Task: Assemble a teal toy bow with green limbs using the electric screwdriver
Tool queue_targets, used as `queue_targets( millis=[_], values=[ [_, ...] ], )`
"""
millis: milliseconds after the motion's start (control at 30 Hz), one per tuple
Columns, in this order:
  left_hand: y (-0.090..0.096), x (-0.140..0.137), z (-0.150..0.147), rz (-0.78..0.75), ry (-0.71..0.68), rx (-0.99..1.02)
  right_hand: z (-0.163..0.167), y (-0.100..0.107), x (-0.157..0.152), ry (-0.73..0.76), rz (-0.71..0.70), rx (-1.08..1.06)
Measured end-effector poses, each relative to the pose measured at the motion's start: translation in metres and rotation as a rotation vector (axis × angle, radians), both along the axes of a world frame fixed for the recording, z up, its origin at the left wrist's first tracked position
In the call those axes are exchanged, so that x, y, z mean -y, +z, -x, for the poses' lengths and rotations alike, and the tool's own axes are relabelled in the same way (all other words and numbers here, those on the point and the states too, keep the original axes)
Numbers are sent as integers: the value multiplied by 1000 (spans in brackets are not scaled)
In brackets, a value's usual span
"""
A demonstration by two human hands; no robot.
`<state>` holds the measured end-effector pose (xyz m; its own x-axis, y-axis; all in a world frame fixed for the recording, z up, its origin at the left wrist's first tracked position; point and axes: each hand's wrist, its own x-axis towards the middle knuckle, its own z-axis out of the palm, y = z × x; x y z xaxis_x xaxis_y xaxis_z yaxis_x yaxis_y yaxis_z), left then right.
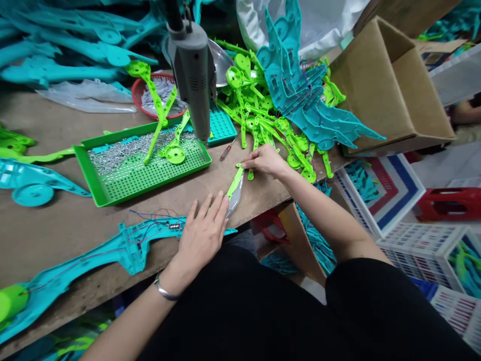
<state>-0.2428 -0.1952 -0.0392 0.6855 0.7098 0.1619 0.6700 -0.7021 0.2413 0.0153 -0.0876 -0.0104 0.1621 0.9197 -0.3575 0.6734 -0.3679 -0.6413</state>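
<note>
Lime-green strip (235, 184) and clear blade (236, 199) near the front edge of the bench (259, 203): right hand (267, 160) pinches the strip's tip, left hand (205, 228) has fingers outstretched; likely aligning, needing steadiness next.

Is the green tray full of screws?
Only partly: in the green tray, screws lie toward the far side, while its holed bottom shows nearer.

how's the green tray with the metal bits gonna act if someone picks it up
The green tray looks fairly stiff, with its raised walls. It may feel heavier along its far side, where the small metal pieces are heaped. Tilted, those loose pieces would probably slide, and the bright green parts on top could slip off.
</note>
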Motion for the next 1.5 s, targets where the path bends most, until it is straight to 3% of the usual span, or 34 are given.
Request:
queue_targets(
  millis=[500,733,900,1033,1167,1267,1500],
  values=[
    [0,-5,3,57,-46,35,-1,-2,-4,28,-10,-28],
    [-3,-2,4,79,-24,49,20,-5,29,-91,-45,25],
    [-2,-4,6,52,-41,61,37,-10,59,-264,-63,-234],
    [-3,-5,8,54,-61,40,53,-8,74,-396,7,-587],
    [-6,-3,10,28,-82,49,68,-8,84,-408,96,-921],
    [-6,-2,11,16,-67,36,72,-13,85,-416,141,-998],
    [-8,-2,11,-50,-73,60,74,-18,84,-459,71,-980]
  ],
)
